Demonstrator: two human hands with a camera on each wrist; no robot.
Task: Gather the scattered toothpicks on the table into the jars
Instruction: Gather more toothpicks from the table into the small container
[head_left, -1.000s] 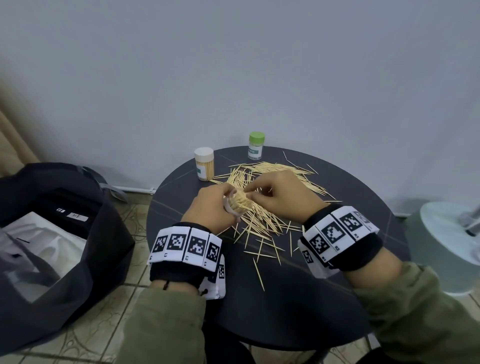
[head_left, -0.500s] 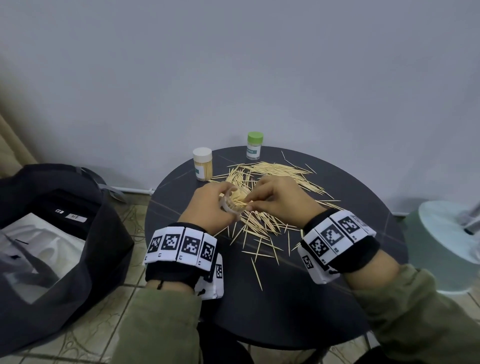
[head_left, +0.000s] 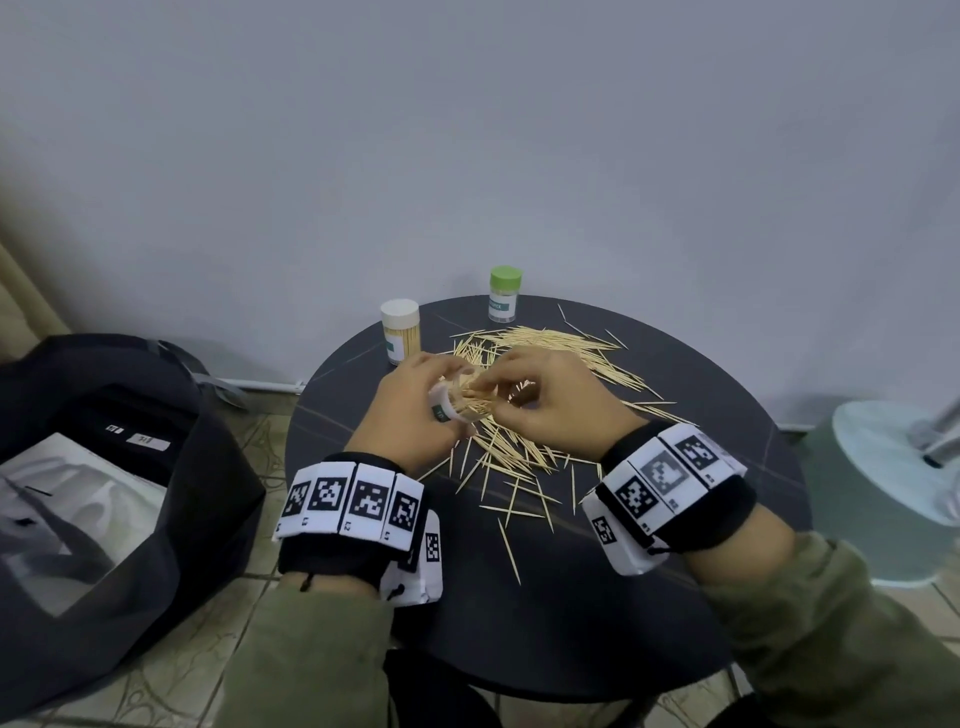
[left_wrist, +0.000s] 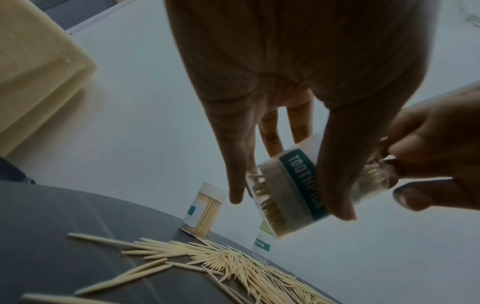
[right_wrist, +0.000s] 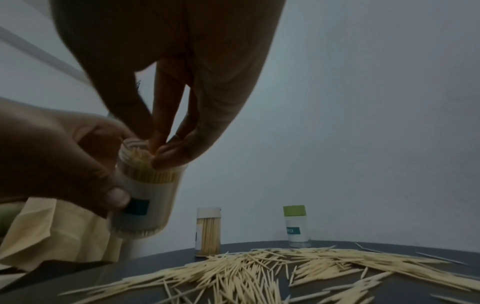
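Observation:
My left hand (head_left: 415, 410) grips an open clear toothpick jar (head_left: 451, 410) with a teal label, tilted above the round dark table (head_left: 623, 597). In the left wrist view the jar (left_wrist: 293, 185) sits between thumb and fingers, partly filled. My right hand (head_left: 545, 405) pinches a small bunch of toothpicks at the jar's mouth; in the right wrist view the right hand's (right_wrist: 161, 152) fingertips press into the jar (right_wrist: 148, 195) opening. Below lies a scattered toothpick pile (head_left: 519, 441) (right_wrist: 259, 273).
A full white-lidded jar (head_left: 400, 330) and a green-lidded jar (head_left: 504, 293) stand at the table's far edge by the wall. A black bag (head_left: 130, 467) sits on the tiled floor at left. A pale green round base (head_left: 883, 493) stands at right.
Both hands have stayed together over the pile. The left hand has turned the jar slightly, so its label side shows, while the right fingers keep working at its mouth.

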